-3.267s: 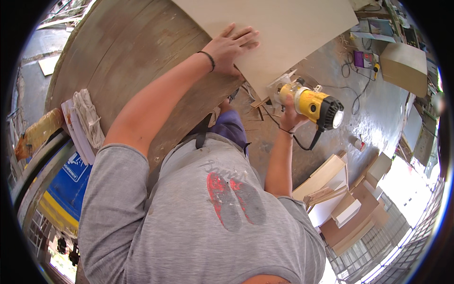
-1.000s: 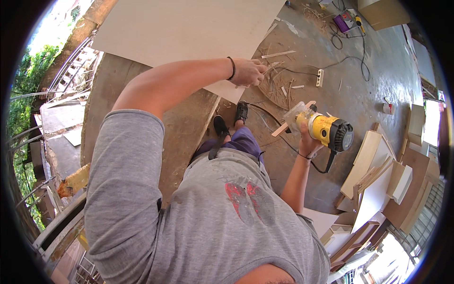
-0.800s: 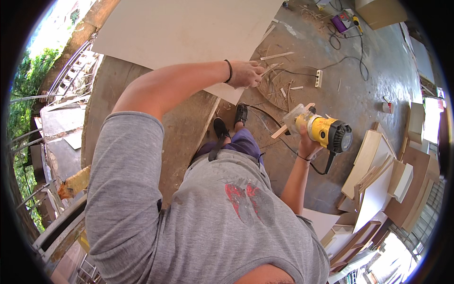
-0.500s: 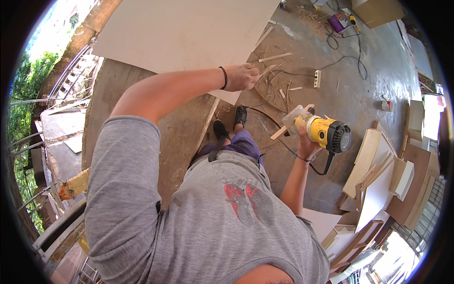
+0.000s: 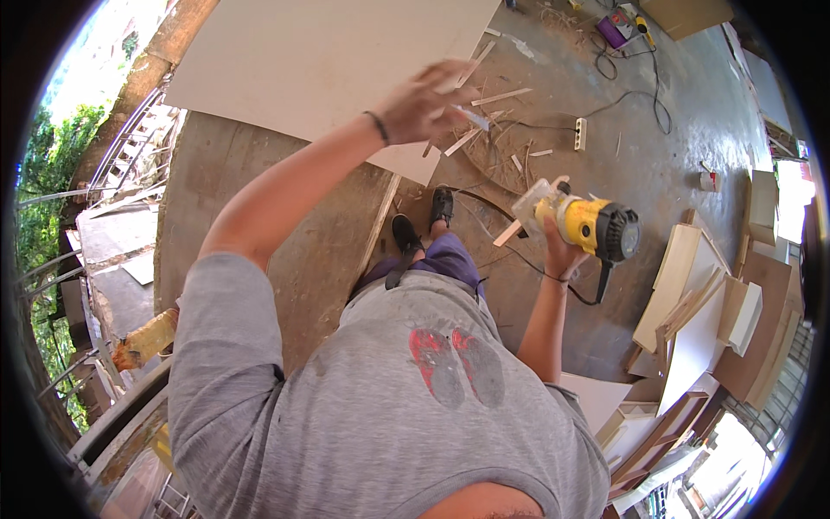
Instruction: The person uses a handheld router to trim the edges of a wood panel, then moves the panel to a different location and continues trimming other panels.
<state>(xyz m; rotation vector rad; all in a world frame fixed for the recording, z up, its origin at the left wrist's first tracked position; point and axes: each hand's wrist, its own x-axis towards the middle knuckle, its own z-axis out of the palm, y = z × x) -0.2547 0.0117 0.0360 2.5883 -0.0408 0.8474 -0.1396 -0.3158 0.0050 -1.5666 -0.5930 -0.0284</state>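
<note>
My right hand [image 5: 558,256] grips a yellow handheld router [image 5: 590,227] with a clear base, held out over the concrete floor, its black cord hanging below. My left hand [image 5: 422,102] is raised and motion-blurred over the near corner of a large white panel [image 5: 328,60]. A thin pale strip [image 5: 472,118] sticks out by its fingertips; the blur hides whether the fingers hold it. The panel lies on a worn wooden tabletop [image 5: 259,199].
Offcuts and shavings litter the floor around a white power strip [image 5: 580,133]. My black shoes [image 5: 406,233] stand by the table edge. Stacked boards [image 5: 692,303] lie to the right, a purple tool [image 5: 616,28] at the far top, railings at left.
My left hand has lifted from the panel's corner and swung up and left, now blurred. The router in my right hand has stayed in about the same place.
</note>
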